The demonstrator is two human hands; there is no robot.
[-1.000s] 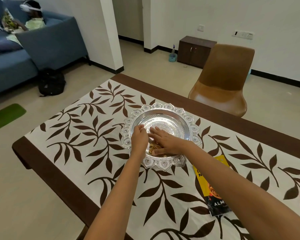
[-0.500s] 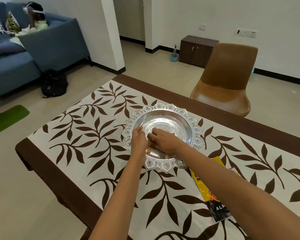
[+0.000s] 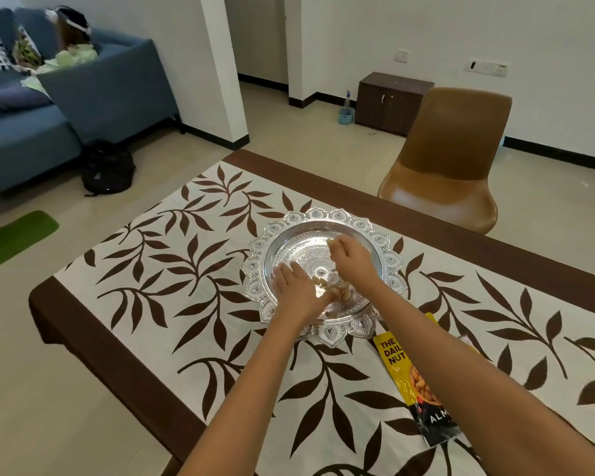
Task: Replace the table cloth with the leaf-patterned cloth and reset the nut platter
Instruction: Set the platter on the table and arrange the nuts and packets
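so the yellow nut packet (image 3: 423, 389) lies flat just off the near-right rim of the platter (image 3: 327, 333), both on the leaf-patterned cloth (image 3: 172, 269) covering the table (image 3: 83, 334). left hand (image 3: 296, 293) is in the platter's near half, fingers straight and flat, gripping nothing, right beside a small heap of nuts (image 3: 318, 281). right hand (image 3: 352, 261) is over the platter's far half, fingers curled, pinching one of the nuts. past the platter's far-right rim sits a brown chair (image 3: 450, 159), with a dark cabinet (image 3: 392, 101) further behind
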